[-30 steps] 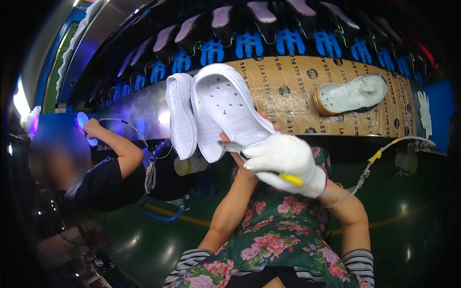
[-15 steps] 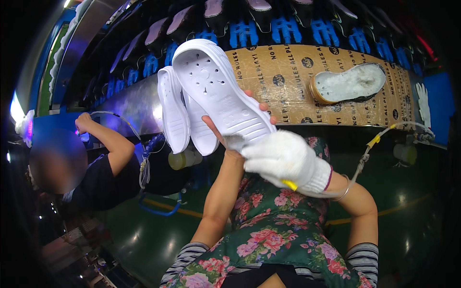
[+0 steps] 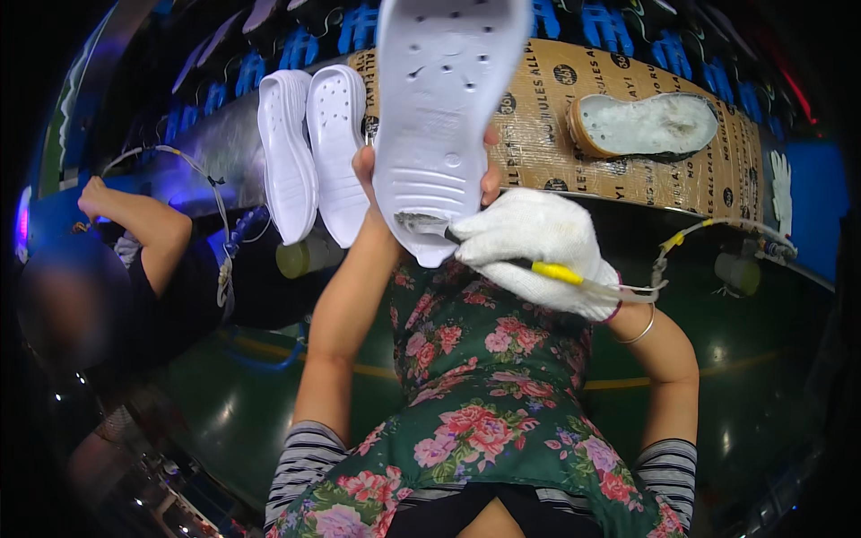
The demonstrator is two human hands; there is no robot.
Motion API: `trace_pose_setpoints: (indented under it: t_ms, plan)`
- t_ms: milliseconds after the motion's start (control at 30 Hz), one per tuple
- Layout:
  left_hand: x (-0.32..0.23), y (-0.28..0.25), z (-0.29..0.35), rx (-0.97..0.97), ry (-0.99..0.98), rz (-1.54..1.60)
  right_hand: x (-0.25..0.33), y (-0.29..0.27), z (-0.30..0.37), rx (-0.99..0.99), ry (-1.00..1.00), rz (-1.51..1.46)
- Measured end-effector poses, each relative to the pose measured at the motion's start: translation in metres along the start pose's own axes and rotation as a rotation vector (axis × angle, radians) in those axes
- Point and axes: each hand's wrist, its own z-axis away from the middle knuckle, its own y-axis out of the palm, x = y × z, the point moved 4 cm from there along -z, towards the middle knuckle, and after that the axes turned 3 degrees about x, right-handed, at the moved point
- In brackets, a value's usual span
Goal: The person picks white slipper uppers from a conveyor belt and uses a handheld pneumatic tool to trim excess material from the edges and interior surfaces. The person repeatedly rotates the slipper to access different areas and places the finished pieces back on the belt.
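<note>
A white shoe sole (image 3: 430, 134) with small holes and ridges is held up in front of me, heel end toward my body. My bare left hand (image 3: 366, 170) grips it from beneath, with the thumb on one edge and fingertips on the other. My right hand (image 3: 538, 251), in a white knit glove, pinches a brush (image 3: 423, 221) fitted with a yellow band and a thin clear tube. Its greyish bristles lie against the heel end of the sole. Two more white soles (image 3: 289, 161) (image 3: 336, 152) lie side by side to the left.
Brown printed cardboard (image 3: 547, 99) covers the bench; a soiled sole with a tan edge (image 3: 646, 125) lies on it. A white glove (image 3: 781, 193) hangs at the right. Blue clamps (image 3: 605, 31) line the back. At the left, another person's arm (image 3: 148, 220) reaches to the bench.
The held sole has come up closer and straightened from its slant, uncovering the second sole behind it. The brush stays at the heel end. The other person's arm has shifted left in view.
</note>
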Motion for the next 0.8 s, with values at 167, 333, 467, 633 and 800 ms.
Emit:
trace_pose_setpoints:
  t_ms: [167,333,467,633,800]
  plan:
    - [-0.021,0.007,-0.034,0.332,-0.046,-0.109,0.021,0.012,0.005,0.131,0.013,-0.237]
    - [-0.014,0.013,-0.040,0.327,-0.178,-0.082,0.027,-0.006,-0.009,-0.042,-0.036,0.167]
    - [-0.020,0.017,-0.037,0.129,-0.279,-0.077,0.023,0.017,0.009,0.107,-0.123,0.200]
    - [-0.019,0.030,-0.041,0.125,-0.247,-0.147,0.027,0.011,0.007,0.209,-0.050,-0.051]
    - [-0.025,0.034,-0.046,0.155,-0.234,-0.220,0.025,0.019,0.004,0.167,-0.112,0.211]
